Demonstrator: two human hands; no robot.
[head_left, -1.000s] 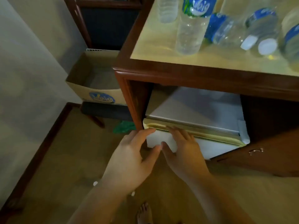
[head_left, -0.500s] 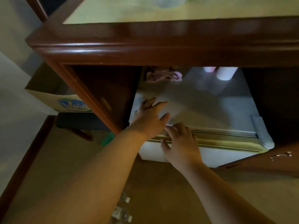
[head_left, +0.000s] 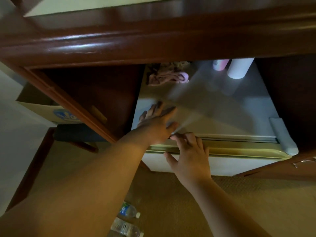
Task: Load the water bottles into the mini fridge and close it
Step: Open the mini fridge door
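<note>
A white mini fridge (head_left: 222,115) sits in the niche under a dark wooden desk, its door shut with a yellowed strip along the top front edge. My left hand (head_left: 156,121) lies flat, fingers spread, on the fridge's top near its front left corner. My right hand (head_left: 189,155) rests on the top front edge of the door (head_left: 225,165), fingers curled over the strip. Two water bottles (head_left: 127,219) lie on the carpet below my left arm.
The desk's thick wooden edge (head_left: 153,41) overhangs the fridge. A pink cloth (head_left: 168,77) and two cylinders (head_left: 238,68) sit at the back of the fridge top. A cardboard box (head_left: 42,106) stands at left. A cabinet door handle (head_left: 303,162) is at right.
My view dropped below the desktop, so the bottles on the desk left sight. My left hand moved from the door's front corner up onto the fridge top; my right hand stayed at the door's edge.
</note>
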